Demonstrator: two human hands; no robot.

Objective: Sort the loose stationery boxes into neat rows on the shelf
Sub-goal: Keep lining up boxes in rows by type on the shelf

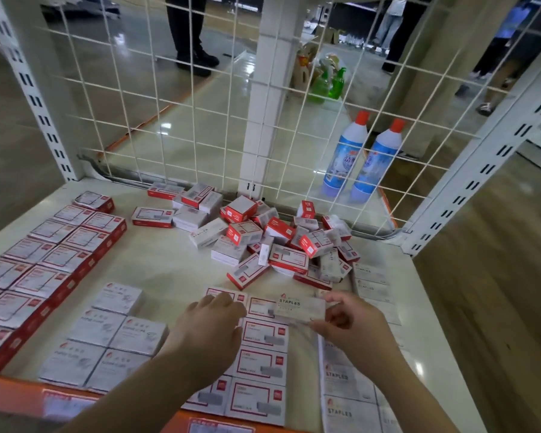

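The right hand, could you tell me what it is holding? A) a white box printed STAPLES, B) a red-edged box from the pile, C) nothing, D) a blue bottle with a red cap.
A: the right hand pinches a white STAPLES box just above the sorted rows.

wire grid panel: white, upright along shelf rear edge | slotted uprights: white, at both rear corners | two blue-and-white bottles, red caps: upright, side by side beyond the grid, right | two green spray bottles: farther back on glossy floor | legs of bystanders: background
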